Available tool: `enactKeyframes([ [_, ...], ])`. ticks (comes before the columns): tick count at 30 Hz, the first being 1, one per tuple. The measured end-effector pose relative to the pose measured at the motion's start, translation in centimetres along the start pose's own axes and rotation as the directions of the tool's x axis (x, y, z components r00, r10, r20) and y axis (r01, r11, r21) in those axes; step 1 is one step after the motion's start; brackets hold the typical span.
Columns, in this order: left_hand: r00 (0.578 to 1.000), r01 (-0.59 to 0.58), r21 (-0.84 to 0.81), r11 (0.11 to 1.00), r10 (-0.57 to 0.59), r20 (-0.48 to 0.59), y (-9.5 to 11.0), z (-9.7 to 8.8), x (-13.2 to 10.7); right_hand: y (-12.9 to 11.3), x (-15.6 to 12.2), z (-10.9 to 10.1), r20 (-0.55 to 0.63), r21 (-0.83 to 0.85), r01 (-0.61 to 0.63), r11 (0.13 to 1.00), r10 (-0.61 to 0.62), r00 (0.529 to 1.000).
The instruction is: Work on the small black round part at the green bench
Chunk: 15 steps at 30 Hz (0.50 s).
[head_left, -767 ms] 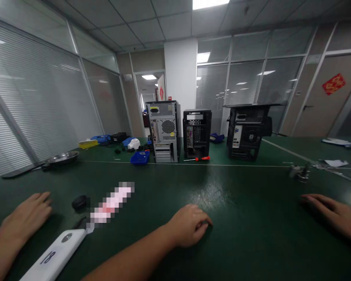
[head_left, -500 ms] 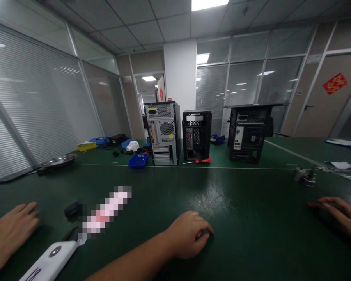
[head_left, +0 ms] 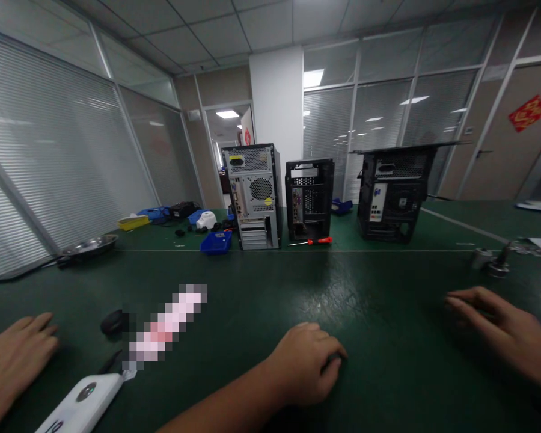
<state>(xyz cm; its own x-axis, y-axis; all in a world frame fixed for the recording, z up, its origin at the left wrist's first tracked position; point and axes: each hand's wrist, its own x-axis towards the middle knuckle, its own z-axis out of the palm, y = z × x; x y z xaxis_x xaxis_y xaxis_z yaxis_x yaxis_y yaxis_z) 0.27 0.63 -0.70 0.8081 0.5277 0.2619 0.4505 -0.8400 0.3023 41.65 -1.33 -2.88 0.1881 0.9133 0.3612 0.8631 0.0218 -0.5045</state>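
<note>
My left hand (head_left: pixel 304 364) rests on the green tabletop (head_left: pixel 252 276), reaching in from the lower left. Its fingers curl toward the thumb; a dark gap shows between them, and what they hold, if anything, cannot be made out. On the right, my right hand (head_left: pixel 500 331) points leftward with thumb and fingertips pinched together, slightly blurred. Anything between those tips is too small to name. Beyond the hands lies a screwdriver (head_left: pixel 322 241) with a red handle, in front of a narrow black computer case (head_left: pixel 310 201).
A taller computer case (head_left: pixel 256 192) and a black one with a raised panel (head_left: pixel 390 198) stand at the back. Blue tray (head_left: pixel 216 242), metal dish (head_left: pixel 90 245) and metal parts (head_left: pixel 497 267) lie around. Another person's hand (head_left: pixel 20 355) rests left, near a white device (head_left: pixel 83 400).
My right hand has moved left, farther into view. My left hand appears slightly farther right. The view has shifted a little, and the computer cases look slightly larger and higher.
</note>
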Motion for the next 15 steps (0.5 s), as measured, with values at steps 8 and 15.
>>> enactKeyframes([
  [8,0.998,0.016,0.102,0.995,-0.009,-0.065,-0.1,0.2,-0.2,-18.4,-5.7,7.8,0.223,0.194,0.526,0.828,-0.559,0.799],
  [15,0.992,-0.12,0.087,0.989,0.122,-0.013,-0.4,0.5,-0.1,-16.6,-6.8,8.2,0.099,0.063,0.667,0.742,-0.67,0.736],
])
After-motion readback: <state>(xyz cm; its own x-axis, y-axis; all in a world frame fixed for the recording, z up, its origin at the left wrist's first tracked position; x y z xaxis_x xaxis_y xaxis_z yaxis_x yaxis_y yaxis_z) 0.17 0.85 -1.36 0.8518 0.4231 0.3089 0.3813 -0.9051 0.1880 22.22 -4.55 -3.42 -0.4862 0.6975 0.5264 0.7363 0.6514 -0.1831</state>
